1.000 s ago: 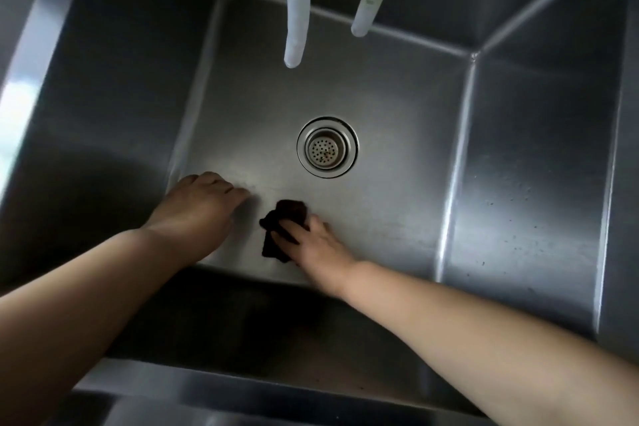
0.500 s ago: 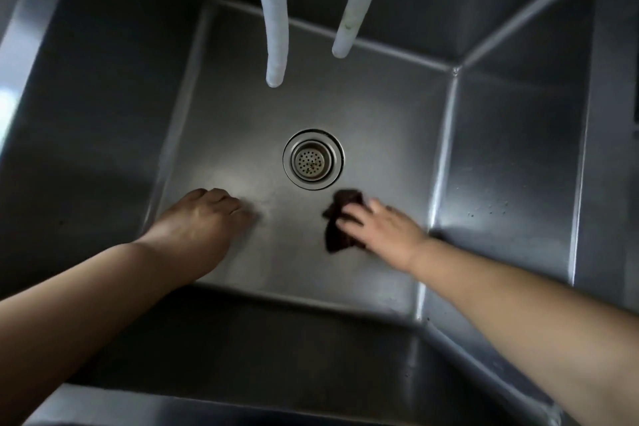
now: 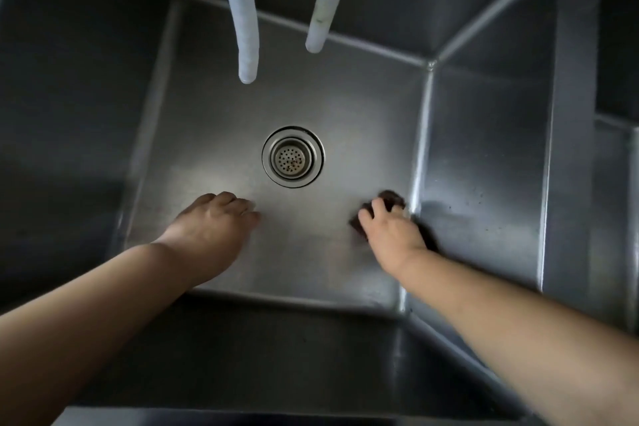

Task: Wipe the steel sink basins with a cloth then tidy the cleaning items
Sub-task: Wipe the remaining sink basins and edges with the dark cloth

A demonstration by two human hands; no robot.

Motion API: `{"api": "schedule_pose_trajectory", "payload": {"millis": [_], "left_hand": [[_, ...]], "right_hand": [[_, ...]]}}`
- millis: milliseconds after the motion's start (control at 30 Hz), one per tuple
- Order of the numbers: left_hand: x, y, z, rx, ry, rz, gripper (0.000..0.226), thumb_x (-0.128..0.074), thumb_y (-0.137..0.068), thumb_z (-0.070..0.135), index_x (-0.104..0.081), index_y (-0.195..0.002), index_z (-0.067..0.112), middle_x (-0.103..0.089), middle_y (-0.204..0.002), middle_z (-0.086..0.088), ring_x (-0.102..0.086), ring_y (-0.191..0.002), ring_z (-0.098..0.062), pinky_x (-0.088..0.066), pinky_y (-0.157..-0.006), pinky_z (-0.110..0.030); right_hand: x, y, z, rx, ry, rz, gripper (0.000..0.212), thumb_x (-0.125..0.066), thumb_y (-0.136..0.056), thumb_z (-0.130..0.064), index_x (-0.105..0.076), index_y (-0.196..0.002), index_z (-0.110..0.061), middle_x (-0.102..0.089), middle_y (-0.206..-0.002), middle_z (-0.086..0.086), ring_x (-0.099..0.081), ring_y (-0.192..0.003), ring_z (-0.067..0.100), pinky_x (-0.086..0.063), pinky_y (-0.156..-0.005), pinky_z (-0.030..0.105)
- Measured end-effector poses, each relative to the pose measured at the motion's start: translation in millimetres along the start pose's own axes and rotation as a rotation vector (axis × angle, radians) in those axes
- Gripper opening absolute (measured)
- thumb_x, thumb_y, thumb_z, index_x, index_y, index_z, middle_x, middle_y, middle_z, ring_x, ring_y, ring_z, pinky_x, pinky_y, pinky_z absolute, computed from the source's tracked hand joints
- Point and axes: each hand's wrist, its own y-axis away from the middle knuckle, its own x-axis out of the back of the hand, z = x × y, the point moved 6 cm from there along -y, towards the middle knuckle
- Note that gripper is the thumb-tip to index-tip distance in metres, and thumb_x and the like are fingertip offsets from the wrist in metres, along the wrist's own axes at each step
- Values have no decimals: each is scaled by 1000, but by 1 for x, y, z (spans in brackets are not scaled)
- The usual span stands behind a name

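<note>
Your right hand (image 3: pixel 392 230) has its fingers curled over the dark cloth (image 3: pixel 389 201), pressing it onto the basin floor (image 3: pixel 311 235) right at the right-wall seam. Risk: the cloth bunches in that corner and skips the seam, or slides toward the drain (image 3: pixel 293 156). Left hand (image 3: pixel 216 218) rests flat, fingers together, prob. bracing. Both forearms reach down and fwd.

No legible txt or labels.
</note>
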Motion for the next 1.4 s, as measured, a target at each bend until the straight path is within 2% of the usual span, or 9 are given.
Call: {"api": "schedule_pose_trajectory", "payload": {"millis": [300, 467, 567, 700, 767, 867, 1067, 1267, 1400], "left_hand": [[-14, 6, 8, -35, -18, -68, 57, -42, -91, 22, -29, -146, 29, -27, -153, 5, -27, -138, -16, -18, -112, -30], [-4, 5, 18, -121, -28, 42, 58, -76, -68, 23, -60, -124, 24, -58, -128, 0, -59, -110, -20, -46, -93, -33], [-5, 4, 20, -114, -22, 45, 57, -75, -66, 23, -62, -121, 22, -59, -126, 0, -60, -109, -22, -47, -93, -34], [-1, 5, 19, -129, -30, 102, 56, -89, -34, 11, -75, -89, 11, -72, -93, -10, -70, -78, -28, -57, -68, -39], [-5, 4, 20, -119, -33, 60, 58, -83, -56, 21, -67, -112, 17, -64, -117, -5, -64, -101, -24, -51, -87, -39], [-18, 1, 17, -83, -97, -30, 57, -46, -90, 31, -29, -144, 33, -28, -150, 9, -32, -134, -13, -23, -110, -28], [-19, 1, 22, -109, -133, -87, 53, -39, -94, 23, -26, -144, 33, -26, -151, 7, -29, -135, -14, -24, -110, -27], [-18, 2, 25, -129, -170, -98, 54, -37, -96, 23, -21, -147, 29, -20, -155, 3, -23, -139, -17, -18, -112, -29], [-6, 4, 29, -152, -48, 9, 50, -59, -85, 21, -51, -134, 21, -48, -140, -5, -49, -122, -25, -37, -101, -35]], "right_hand": [[-22, 48, -49, 357, -44, -217, 38, -52, -86, -3, -46, -122, -14, -36, -128, 13, -50, -106, 36, -41, -67, 41], [32, -4, 4, 203, 45, 46, 24, -39, -94, -18, -53, -113, -22, -47, -121, 4, -43, -115, 28, -40, -83, 38], [70, -43, 52, 93, 254, 145, 24, -40, -93, -17, -59, -107, -20, -56, -112, 1, -42, -115, 26, -34, -89, 39], [96, -73, 115, -115, 588, -70, 30, -45, -92, -25, -59, -119, -25, -55, -124, -4, -33, -123, 24, -29, -92, 37], [92, -72, 117, -147, 590, -167, 35, -45, -92, -25, -57, -124, -26, -51, -132, -4, -28, -128, 25, -27, -96, 38], [67, -47, 86, -101, 496, -272, 41, -39, -92, -16, -52, -131, -20, -45, -140, 1, -19, -135, 31, -24, -102, 39], [13, 47, 25, 141, 462, -456, 36, -43, -94, -21, -55, -128, -19, -48, -138, 1, -19, -135, 32, -20, -108, 43], [4, 90, 10, 266, 445, -558, 21, -57, -88, -23, -63, -108, -22, -57, -120, -4, -37, -118, 22, -29, -84, 32], [40, 55, 34, 188, 413, -456, 20, -63, -86, -28, -67, -104, -21, -62, -114, -4, -41, -116, 21, -28, -81, 33]]}}
